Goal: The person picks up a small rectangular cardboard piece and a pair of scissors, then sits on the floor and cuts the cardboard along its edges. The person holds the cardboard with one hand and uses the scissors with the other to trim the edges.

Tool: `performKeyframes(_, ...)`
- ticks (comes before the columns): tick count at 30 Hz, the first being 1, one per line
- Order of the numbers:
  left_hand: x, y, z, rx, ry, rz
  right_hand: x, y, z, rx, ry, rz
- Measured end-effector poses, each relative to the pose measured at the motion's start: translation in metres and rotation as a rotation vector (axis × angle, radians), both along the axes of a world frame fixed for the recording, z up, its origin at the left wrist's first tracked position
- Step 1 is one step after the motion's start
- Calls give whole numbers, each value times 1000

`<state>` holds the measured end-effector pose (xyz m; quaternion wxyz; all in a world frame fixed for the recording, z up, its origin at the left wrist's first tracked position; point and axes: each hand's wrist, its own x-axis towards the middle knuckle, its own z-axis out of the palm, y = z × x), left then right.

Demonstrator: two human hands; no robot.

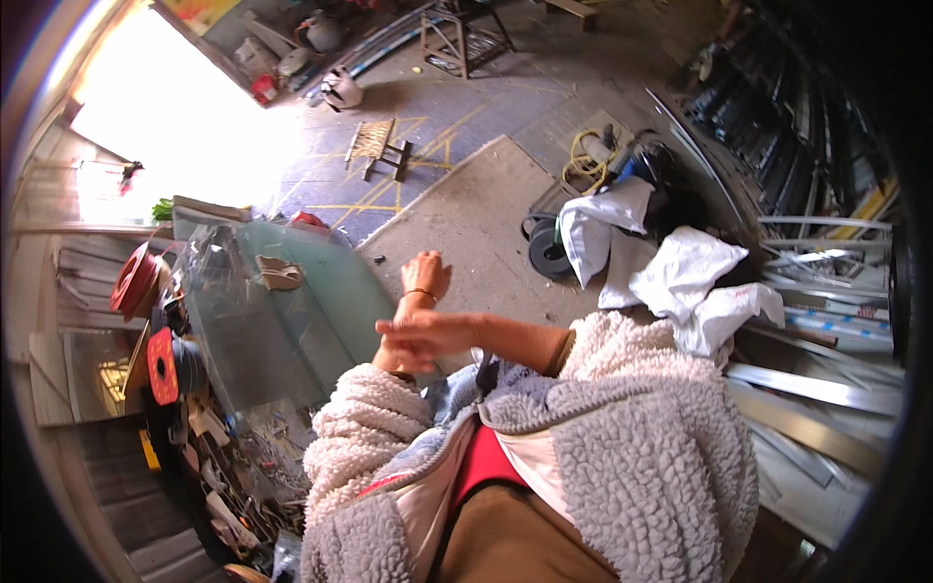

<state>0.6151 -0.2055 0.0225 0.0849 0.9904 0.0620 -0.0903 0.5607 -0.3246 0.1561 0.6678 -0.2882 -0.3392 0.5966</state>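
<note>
My left hand (pixel 429 274) is raised in front of me, fingers curled in, with nothing visible in it. A thin bracelet (pixel 420 292) circles its wrist. My right hand (pixel 428 335), slightly blurred, lies across my left forearm just beyond the fluffy left sleeve (pixel 367 413), its fingers stretched out to the left. The bunched right sleeve (pixel 627 355) leaves part of that forearm bare. Below my arms, the fleecy grey and cream jacket (pixel 632 457) hangs unzipped.
Glass sheets (pixel 330 311) stand at the left, beside red spools (pixel 139 280) and scraps. White sacks (pixel 690 272) and a black coil (pixel 549 251) lie at the right, near metal profiles (pixel 826 389). A small woven stool (pixel 372 144) stands farther off, beyond a floor board (pixel 486 219).
</note>
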Motion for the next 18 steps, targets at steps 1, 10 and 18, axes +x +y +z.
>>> performKeyframes(1, 5, 13, 0, -16, 6, 24, 14, 3, -2, -49, -65, -75)
performKeyframes(10, 57, 57, -9, -51, 79, -20, 45, 59, -3, 4, 23, 6)
performKeyframes(18, 131, 74, -22, -63, 163, -3, 135, 65, -15, -75, -53, -120)
